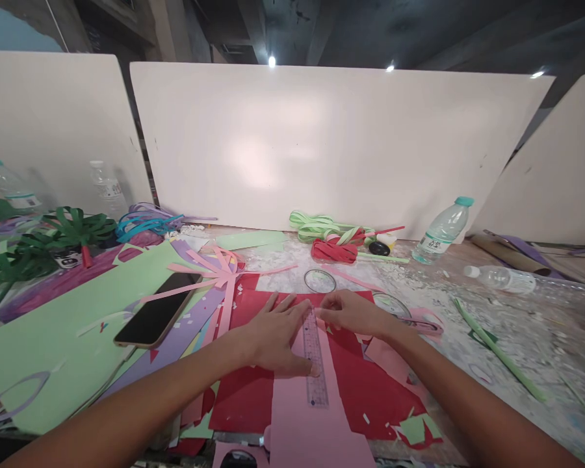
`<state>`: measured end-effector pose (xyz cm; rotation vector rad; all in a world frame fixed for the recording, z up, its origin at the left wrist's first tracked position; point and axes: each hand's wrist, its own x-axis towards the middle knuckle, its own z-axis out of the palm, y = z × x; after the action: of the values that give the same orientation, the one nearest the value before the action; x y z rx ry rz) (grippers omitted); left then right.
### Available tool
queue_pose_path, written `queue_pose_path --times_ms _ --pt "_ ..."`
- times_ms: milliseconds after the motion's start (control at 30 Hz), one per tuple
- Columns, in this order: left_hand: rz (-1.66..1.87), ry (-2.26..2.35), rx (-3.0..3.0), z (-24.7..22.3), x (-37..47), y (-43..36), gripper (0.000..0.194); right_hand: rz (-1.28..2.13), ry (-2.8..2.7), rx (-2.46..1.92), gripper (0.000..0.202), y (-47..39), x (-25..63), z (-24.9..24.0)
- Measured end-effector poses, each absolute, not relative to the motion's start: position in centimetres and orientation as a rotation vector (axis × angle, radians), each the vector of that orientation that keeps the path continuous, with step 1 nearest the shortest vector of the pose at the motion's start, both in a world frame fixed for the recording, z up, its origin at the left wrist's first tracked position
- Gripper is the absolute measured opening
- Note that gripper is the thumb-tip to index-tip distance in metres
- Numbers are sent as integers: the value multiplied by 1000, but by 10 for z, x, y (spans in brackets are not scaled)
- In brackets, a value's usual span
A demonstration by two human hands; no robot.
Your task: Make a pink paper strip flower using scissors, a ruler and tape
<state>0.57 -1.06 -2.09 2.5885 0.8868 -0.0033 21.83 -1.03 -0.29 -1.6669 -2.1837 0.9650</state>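
My left hand point(280, 335) lies spread over a pink paper strip point(297, 416), its fingertips and thumb pressing on a clear ruler point(316, 390). The ruler runs lengthwise along the pink paper. At the ruler's far end, my right hand point(346, 312) is closed in a pinch; whatever is between its fingertips is too small to make out. Red paper point(248, 396) lies beneath the pink sheet and shows on both sides of it.
On the left are a phone point(160, 309), a green sheet point(82, 312) and pink paper loops point(227, 276). Behind are a roll of tape point(320, 281), red ribbon point(334, 251) and a tilted bottle point(441, 234). Another bottle point(507, 279) lies at right. A white board point(322, 149) stands behind.
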Motion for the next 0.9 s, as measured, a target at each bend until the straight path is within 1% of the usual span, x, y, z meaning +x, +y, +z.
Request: queue_pose_path --times_ms 200,400,567,667,733,800,833,900 --pt "12 918 2574 -22 6 -10 113 836 -2198 -1702 18 -14 215 -12" --pt "-22 925 2562 -21 5 -11 114 1013 -2205 -1608 25 -22 211 0" --pt "-24 926 2579 -20 6 -11 113 862 -2246 -1681 19 -28 214 2" --pt "-29 913 2589 -21 6 -11 112 807 -2244 -1685 22 -35 210 -3" --pt "-30 904 2593 -21 6 -10 110 834 -2237 -1665 26 -41 207 -4" --pt "-26 908 2591 -21 6 -11 109 934 -2228 -1626 28 -47 206 -1" --pt "-26 913 2587 -21 6 -11 110 977 -2215 -1613 27 -50 207 0" --pt "-27 924 2579 -20 6 -11 112 962 -2202 -1621 21 -55 210 3"
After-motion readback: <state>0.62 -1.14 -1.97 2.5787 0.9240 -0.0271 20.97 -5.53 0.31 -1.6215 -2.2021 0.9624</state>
